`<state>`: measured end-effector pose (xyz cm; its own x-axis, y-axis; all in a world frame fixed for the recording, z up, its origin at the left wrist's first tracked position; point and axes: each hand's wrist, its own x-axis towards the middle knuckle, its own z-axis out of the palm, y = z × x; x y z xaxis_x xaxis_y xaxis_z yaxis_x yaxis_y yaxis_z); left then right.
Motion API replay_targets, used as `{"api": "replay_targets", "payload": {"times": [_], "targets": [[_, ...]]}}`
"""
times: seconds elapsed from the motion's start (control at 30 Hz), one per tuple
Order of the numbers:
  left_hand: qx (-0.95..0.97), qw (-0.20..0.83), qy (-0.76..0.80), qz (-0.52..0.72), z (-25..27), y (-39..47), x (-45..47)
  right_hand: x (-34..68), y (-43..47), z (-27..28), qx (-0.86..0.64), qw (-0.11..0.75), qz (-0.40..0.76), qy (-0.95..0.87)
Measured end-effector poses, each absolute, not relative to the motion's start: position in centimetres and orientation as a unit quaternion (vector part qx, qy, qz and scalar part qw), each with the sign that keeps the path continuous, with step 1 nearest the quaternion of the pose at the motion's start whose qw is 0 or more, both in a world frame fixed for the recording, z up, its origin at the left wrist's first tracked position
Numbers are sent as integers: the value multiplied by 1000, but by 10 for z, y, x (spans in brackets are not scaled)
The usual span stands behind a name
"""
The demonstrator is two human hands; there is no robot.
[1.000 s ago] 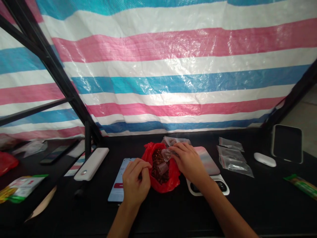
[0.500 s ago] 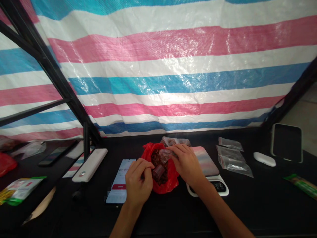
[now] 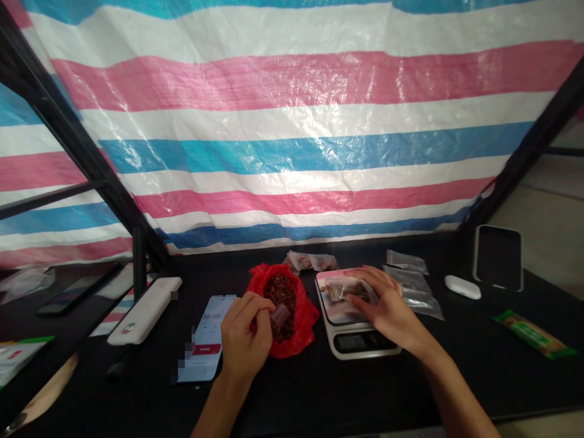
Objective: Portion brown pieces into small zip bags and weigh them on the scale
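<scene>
In my left hand (image 3: 246, 334), closed with fingers and thumb pinched, is a small see-through cup (image 3: 280, 317). It tilts over the mouth of a red plastic bag (image 3: 298, 331) full of small brown bean-like pieces (image 3: 280, 289). To the right stands a white kitchen scale (image 3: 335, 344) with a shiny top plate and a dark display. A small clear plastic bag (image 3: 336, 291) with brownish contents lies on its plate. Over this bag reaches my right hand (image 3: 385, 301), open, its fingers and thumb apart; whether the fingertips touch it is hard to tell.
Behind the red bag lie filled clear bags (image 3: 312, 261). Flat clear bags (image 3: 413, 289), a white earbud case (image 3: 462, 287), a tablet-like device (image 3: 498, 257) and a green snack packet (image 3: 531, 333) are at right. A lit phone (image 3: 207, 340) and white power bank (image 3: 145, 310) sit left.
My right hand has moved right from the red bag to the scale, and the small clear bag now lies on the plate. My left hand still holds the cup over the red bag.
</scene>
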<state>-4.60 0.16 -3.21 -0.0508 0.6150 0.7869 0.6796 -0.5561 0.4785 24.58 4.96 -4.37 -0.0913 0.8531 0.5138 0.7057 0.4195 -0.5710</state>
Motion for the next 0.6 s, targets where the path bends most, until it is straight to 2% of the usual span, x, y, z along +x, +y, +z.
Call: {"api": "replay_targets", "payload": {"times": [0.13, 0.3, 0.47, 0.6], "targets": [[-702, 9, -486, -519, -31, 4, -39, 248, 46, -38, -525, 447, 71, -720], [-764, -51, -533, -359, -18, 25, -9, 257, 48, -35, -526, 504, 29, -684], [-803, -40, -557, -207, -14, 46, 19, 270, 48, -34, -540, 525, 7, -657], [-805, -25, -568, -170, -14, 47, 23, 283, 43, -33, -549, 527, 5, -649]]}}
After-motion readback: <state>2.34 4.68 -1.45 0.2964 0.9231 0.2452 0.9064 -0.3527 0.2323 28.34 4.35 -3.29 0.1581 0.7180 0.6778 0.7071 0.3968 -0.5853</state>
